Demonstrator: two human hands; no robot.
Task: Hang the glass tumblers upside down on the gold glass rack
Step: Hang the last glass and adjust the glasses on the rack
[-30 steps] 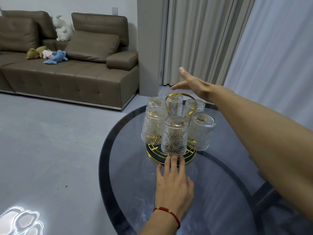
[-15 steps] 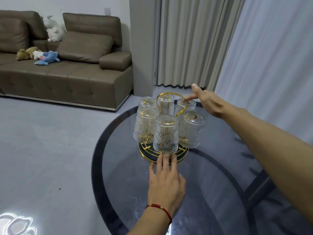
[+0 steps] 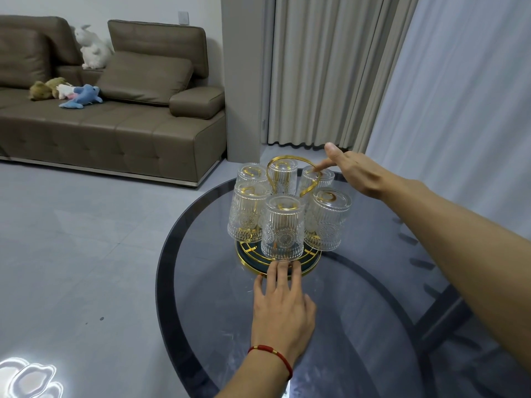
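A: We're seeing six glass tumblers hanging upside down on the gold glass rack, which is standing on the round dark glass tabletop.

B: And our hands?

A: Left hand is lying flat and released on the tabletop, fingertips touching the rack's round base just under the front tumbler. Red bracelet is sitting on that wrist.

B: Right one?

A: Right hand is reaching over the far side, open, grasping nothing. One finger is touching the top of the back-right tumbler, beside the rack's loop handle.

B: Background?

A: Brown sofa with plush toys, curtains behind.
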